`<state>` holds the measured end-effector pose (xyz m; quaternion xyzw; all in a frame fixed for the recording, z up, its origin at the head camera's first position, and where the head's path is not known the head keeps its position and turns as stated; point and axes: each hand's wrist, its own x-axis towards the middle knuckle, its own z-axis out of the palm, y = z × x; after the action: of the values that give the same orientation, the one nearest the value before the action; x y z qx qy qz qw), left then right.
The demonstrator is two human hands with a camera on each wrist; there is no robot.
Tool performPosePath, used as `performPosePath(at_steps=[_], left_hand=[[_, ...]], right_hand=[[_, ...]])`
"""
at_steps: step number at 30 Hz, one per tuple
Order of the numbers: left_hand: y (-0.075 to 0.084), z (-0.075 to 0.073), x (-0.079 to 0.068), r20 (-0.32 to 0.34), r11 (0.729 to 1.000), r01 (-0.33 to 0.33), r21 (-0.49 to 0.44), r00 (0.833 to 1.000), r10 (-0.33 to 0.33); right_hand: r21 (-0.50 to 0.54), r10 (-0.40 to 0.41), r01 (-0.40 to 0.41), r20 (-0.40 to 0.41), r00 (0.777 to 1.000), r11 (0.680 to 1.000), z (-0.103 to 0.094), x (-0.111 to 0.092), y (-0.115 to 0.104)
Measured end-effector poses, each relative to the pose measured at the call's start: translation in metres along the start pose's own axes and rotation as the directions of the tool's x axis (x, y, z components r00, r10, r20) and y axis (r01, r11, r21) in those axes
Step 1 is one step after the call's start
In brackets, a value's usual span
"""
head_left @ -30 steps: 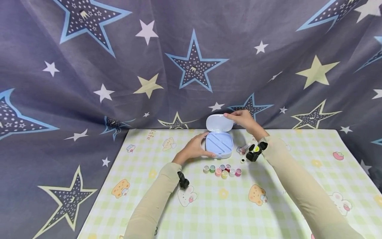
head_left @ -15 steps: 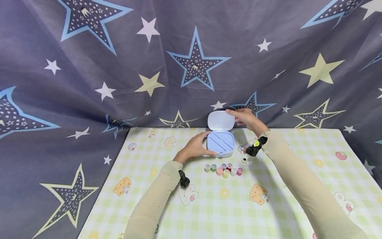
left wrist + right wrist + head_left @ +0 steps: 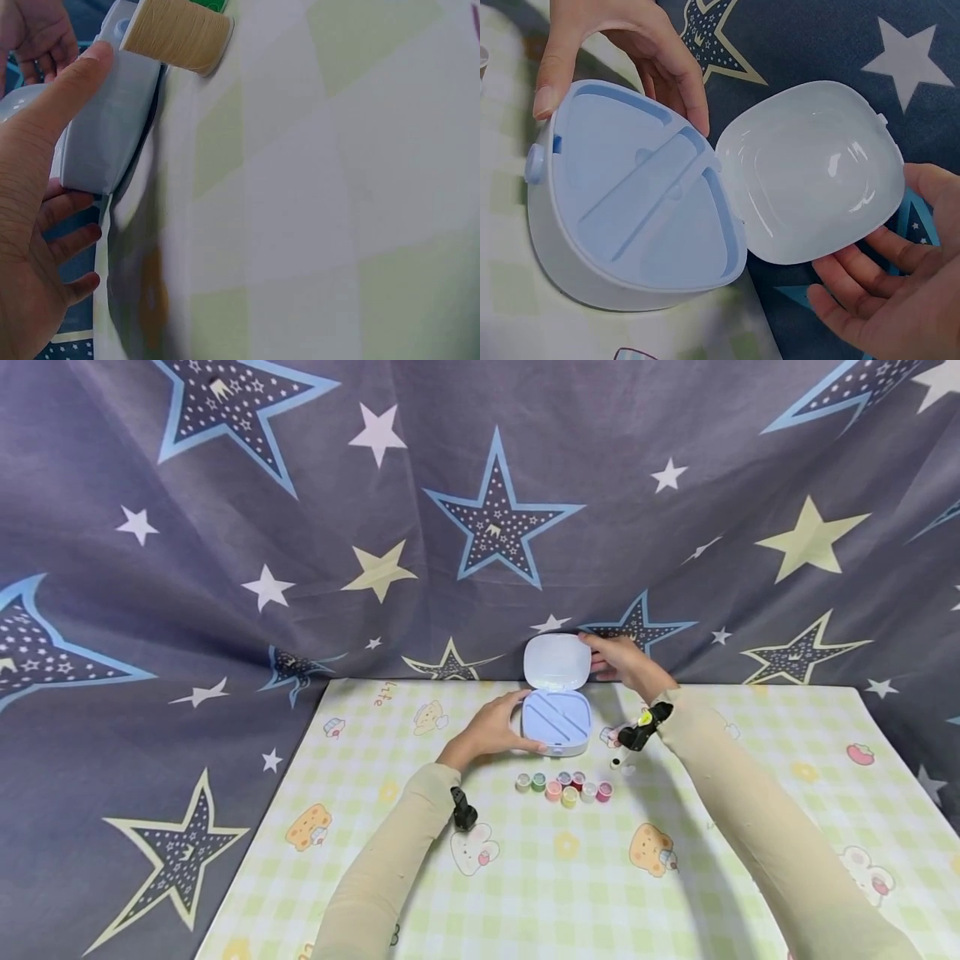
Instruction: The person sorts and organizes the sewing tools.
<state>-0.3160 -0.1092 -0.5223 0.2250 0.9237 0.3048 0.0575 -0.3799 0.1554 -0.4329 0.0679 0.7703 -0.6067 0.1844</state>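
Note:
A small white-and-blue plastic box [image 3: 567, 749] stands near the table's back edge with its hinged lid [image 3: 557, 660] tipped back. Inside is a light blue tray [image 3: 615, 172] with a slanting divider. My left hand [image 3: 491, 728] grips the box from the left; its thumb lies by the front catch [image 3: 535, 163], its fingers round the back. At the lid's right edge, my right hand [image 3: 624, 662] holds it, thumb at the rim and other fingertips partly hidden behind it. In the left wrist view a beige thread spool [image 3: 180, 34] stands beside the box front.
Several small thread spools [image 3: 570, 797] in various colours stand in front of the box. A small white piece with a black centre [image 3: 616, 763] lies to the right. Behind the table's back edge hangs a dark star-patterned curtain [image 3: 300, 527]. A checked cloth [image 3: 525, 893] covers the table.
My right hand has swung the lid further back and up, so more of its inner face shows. My left hand has stayed on the box. The head view has shifted slightly.

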Motion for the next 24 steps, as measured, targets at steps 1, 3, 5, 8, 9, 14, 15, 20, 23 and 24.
performPosePath(at_steps=[1,3,5,8,9,14,15,20,23,24], left_hand=[[-0.0001,0.0,0.0,-0.002,1.0,-0.001,0.0,1.0,0.001],[-0.0008,0.0003,0.0001,-0.004,1.0,0.001,0.005,1.0,-0.001],[-0.0015,0.0007,0.0002,-0.004,1.0,0.001,0.008,1.0,-0.001],[-0.0017,0.001,0.0001,-0.002,1.0,0.001,0.013,1.0,-0.001],[-0.0016,0.0009,0.0002,-0.002,1.0,0.002,0.012,1.0,-0.002],[-0.0002,-0.0009,0.0003,-0.005,1.0,0.002,0.012,1.0,-0.002],[-0.0001,-0.0012,0.0005,-0.007,1.0,0.001,0.014,1.0,-0.001],[-0.0002,-0.0018,0.0007,-0.004,1.0,0.002,0.029,1.0,-0.002],[0.0008,-0.0021,0.0012,0.002,1.0,0.005,0.029,1.0,-0.005],[0.0015,-0.0024,0.0015,0.002,1.0,0.005,0.027,1.0,-0.005]], right_hand=[[0.003,0.001,-0.001,0.005,1.0,1.0,-0.0006,0.0004,0.0006],[0.01,0.003,-0.003,0.017,1.0,1.0,-0.0017,0.0006,0.0016],[0.013,0.005,-0.006,0.026,1.0,1.0,-0.0025,0.0008,0.0025],[0.012,0.01,-0.011,0.033,0.999,1.0,-0.0033,0.0,0.0035],[0.008,0.011,-0.011,0.036,0.999,1.0,-0.0034,-0.0003,0.0037],[0.014,0.019,-0.02,0.052,0.998,1.0,-0.0041,-0.0015,0.0049],[0.018,0.022,-0.023,0.059,0.998,1.0,-0.0044,-0.0014,0.0052],[0.049,0.047,-0.051,0.084,0.995,0.997,-0.0059,-0.0005,0.0056],[0.066,0.06,-0.066,0.087,0.994,0.996,-0.0073,-0.0008,0.0052],[0.073,0.063,-0.07,0.089,0.994,0.995,-0.0079,-0.0009,0.0051]])
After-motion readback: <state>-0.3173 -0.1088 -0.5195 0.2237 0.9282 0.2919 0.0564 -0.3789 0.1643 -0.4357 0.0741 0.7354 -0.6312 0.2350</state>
